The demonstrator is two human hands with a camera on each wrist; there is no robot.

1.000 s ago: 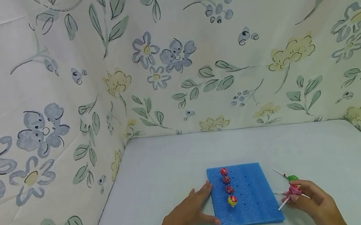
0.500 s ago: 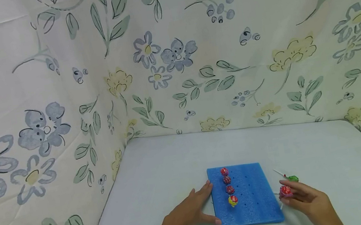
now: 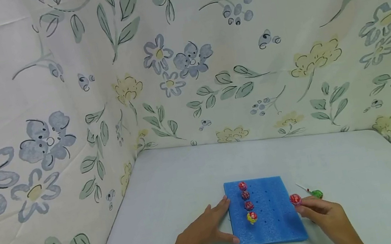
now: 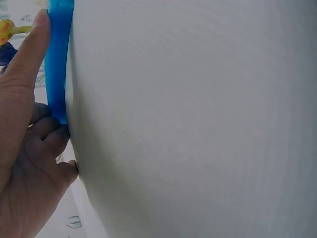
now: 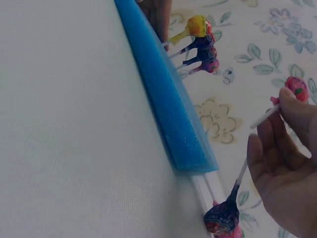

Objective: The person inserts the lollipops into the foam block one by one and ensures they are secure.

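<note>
Now right fingers [image 3: 306, 206] pinch a red lollipop [image 3: 295, 199] — left fingers [image 3: 220, 206] straight, pressing the foam block [image 3: 274, 221].

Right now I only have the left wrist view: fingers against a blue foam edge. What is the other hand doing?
Observer: The right hand pinches a red lollipop by its stick, head up, at the right edge of the foam block.
Operator: How many already stand in the foam?
Observer: Four standing lollipops, in one row down the left column of holes; the yellow lollipop is nearest the person.
Operator: Any lying loose?
Observer: A green lollipop lies on the table right of the foam. The right wrist view also shows a purple lollipop below the hand; I cannot tell whether it is held.
</note>
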